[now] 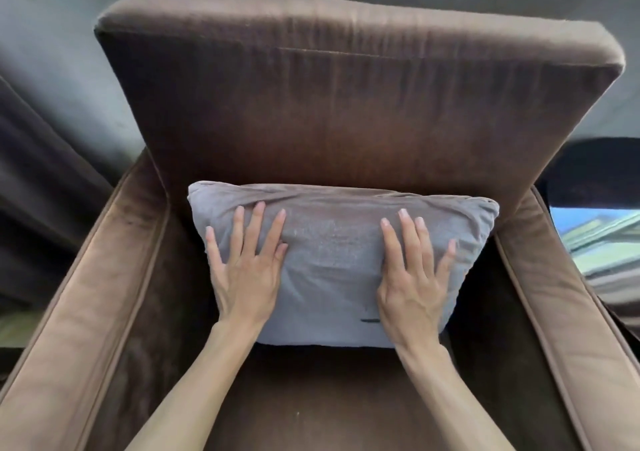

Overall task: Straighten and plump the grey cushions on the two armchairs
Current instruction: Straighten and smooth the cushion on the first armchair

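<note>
Head view: left hand (247, 270) and right hand (412, 277), grips released, flat on grey cushion (332, 260).

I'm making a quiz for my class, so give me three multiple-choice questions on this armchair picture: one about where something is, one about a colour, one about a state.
1. Where is the cushion?
A. On the floor
B. On the seat, against the backrest
C. On an armrest

2. What colour is the armchair?
A. Brown
B. White
C. Red

3. How are the hands on the cushion?
A. Clenched in fists
B. Gripping its corners
C. Flat, fingers spread

Answers:
1. B, its top edge meets the backrest and its lower edge sits on the seat.
2. A, the backrest, armrests and seat are all brown fabric.
3. C, the left hand and right hand lie palm-down on the cushion's front with fingers apart.
</note>
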